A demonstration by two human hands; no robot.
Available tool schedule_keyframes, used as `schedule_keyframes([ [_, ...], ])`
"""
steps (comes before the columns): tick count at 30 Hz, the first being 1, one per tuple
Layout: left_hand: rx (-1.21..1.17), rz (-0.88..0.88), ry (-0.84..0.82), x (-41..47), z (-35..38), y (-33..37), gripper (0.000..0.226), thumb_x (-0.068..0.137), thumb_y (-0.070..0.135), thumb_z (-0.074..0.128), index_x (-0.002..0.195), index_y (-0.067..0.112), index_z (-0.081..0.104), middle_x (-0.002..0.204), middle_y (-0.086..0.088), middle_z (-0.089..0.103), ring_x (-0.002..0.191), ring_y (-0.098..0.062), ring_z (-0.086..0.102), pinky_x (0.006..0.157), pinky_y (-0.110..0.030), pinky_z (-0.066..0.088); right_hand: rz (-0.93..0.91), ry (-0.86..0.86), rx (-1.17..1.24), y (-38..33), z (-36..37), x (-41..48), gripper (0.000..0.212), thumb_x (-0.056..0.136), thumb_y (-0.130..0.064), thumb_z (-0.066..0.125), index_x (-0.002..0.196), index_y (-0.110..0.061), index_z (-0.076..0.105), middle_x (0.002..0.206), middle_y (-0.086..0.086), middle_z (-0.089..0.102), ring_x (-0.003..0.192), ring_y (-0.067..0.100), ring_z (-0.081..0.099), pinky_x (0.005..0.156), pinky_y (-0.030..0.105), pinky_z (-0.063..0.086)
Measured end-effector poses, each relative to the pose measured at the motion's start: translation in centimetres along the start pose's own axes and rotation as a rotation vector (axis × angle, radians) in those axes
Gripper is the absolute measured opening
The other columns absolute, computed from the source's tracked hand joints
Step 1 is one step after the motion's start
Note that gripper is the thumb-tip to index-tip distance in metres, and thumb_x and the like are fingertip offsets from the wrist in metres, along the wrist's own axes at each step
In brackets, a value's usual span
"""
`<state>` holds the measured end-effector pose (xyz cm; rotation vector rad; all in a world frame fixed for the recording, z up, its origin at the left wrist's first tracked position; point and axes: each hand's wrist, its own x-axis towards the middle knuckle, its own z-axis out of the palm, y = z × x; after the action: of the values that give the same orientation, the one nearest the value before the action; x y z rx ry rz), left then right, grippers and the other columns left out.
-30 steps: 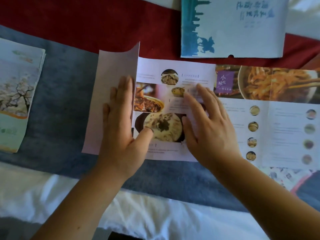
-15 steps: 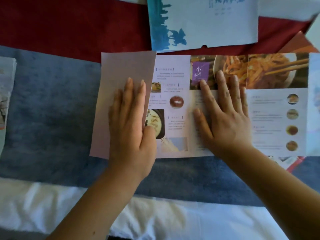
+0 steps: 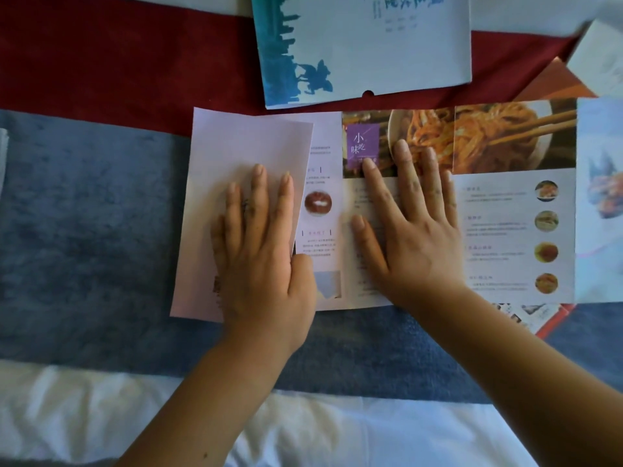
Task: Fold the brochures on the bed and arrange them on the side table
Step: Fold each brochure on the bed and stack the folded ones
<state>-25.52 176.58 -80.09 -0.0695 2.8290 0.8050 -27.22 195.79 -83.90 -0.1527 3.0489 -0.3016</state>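
A long food brochure (image 3: 505,210) with noodle photos lies spread across the bed. Its pale pink left panel (image 3: 236,156) is folded over onto the printed side. My left hand (image 3: 263,251) presses flat on that folded panel, fingers straight. My right hand (image 3: 411,224) lies flat on the brochure's middle panel, fingers spread, holding it down. A blue-and-white brochure (image 3: 364,45) lies beyond, at the top of the view.
The bed has a blue blanket (image 3: 84,230), a red runner (image 3: 118,62) behind it and a white sheet (image 3: 303,433) at the near edge. More leaflets peek out at the right (image 3: 553,318), top right (image 3: 600,59) and far left (image 3: 2,153).
The pink left panel has been folded further to the right over the printed pages. My left hand has flattened on it, and my right hand has slid right onto the middle panel.
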Motion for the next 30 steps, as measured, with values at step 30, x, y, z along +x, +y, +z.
schedule_keyframes([
  [30, 0.443, 0.138, 0.042, 1.1, 3.5, -1.1, 0.066, 0.106, 0.049, 0.025, 0.165, 0.021, 0.015, 0.172, -0.009, 0.008, 0.159, -0.032, 0.006, 0.126, -0.052, 0.009, 0.029, -0.005, 0.035, 4.4, -2.2, -1.6, 0.065, 0.106, -0.052, 0.04, 0.162, -0.019, 0.034, 0.171, 0.011, 0.02, 0.16, 0.035, 0.005, 0.129, 0.055, 0.001],
])
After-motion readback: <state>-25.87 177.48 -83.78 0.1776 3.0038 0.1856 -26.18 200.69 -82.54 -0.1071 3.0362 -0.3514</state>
